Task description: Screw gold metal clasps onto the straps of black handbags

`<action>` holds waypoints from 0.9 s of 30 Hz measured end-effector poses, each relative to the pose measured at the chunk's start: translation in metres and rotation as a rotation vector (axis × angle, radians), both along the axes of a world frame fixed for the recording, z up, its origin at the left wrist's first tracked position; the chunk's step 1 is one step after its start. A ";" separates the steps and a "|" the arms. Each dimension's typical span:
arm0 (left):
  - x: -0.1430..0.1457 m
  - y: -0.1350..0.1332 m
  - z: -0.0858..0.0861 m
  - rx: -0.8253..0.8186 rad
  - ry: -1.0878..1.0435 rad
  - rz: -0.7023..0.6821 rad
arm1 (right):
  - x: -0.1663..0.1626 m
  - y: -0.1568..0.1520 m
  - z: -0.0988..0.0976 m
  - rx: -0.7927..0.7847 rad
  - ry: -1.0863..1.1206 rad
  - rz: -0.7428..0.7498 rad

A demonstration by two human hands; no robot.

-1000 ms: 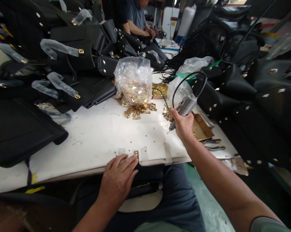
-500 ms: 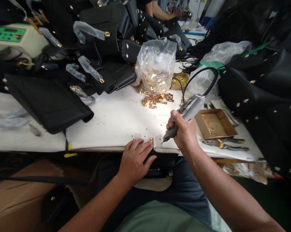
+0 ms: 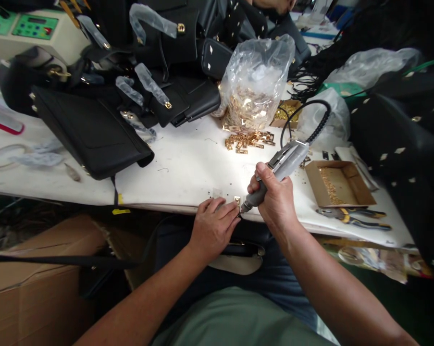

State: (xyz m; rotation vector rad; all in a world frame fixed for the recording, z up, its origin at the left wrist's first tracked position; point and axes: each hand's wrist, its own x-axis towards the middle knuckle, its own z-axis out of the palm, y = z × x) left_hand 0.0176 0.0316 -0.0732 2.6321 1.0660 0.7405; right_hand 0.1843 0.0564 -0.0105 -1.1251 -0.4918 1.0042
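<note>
My right hand (image 3: pixel 279 202) is wrapped round a grey electric screwdriver (image 3: pixel 288 157), whose coiled-end black cable loops up behind it. The driver's tip points down and left, right at the small gold metal plate (image 3: pixel 237 199) on the table edge. Contact between tip and plate cannot be made out. My left hand (image 3: pixel 214 227) lies flat with stretched fingers, its fingertips pressing at the plate. Below it, a black bag (image 3: pixel 254 234) with a light flap rests across my lap, partly hidden by the hand.
A clear plastic bag (image 3: pixel 254 79) of gold fittings stands behind a loose pile of fittings (image 3: pixel 247 140). To the right are a cardboard tray (image 3: pixel 353 185) of small screws and pliers (image 3: pixel 357 217). Black handbags (image 3: pixel 90 132) crowd the left and back.
The screwdriver's tip has come left and down to the gold plate. My left fingers have shifted closer to the tip. The view has turned slightly left, so the table contents appear further right.
</note>
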 end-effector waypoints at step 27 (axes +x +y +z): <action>0.000 0.000 0.003 -0.005 0.018 -0.005 | -0.004 -0.003 -0.003 -0.013 -0.126 0.000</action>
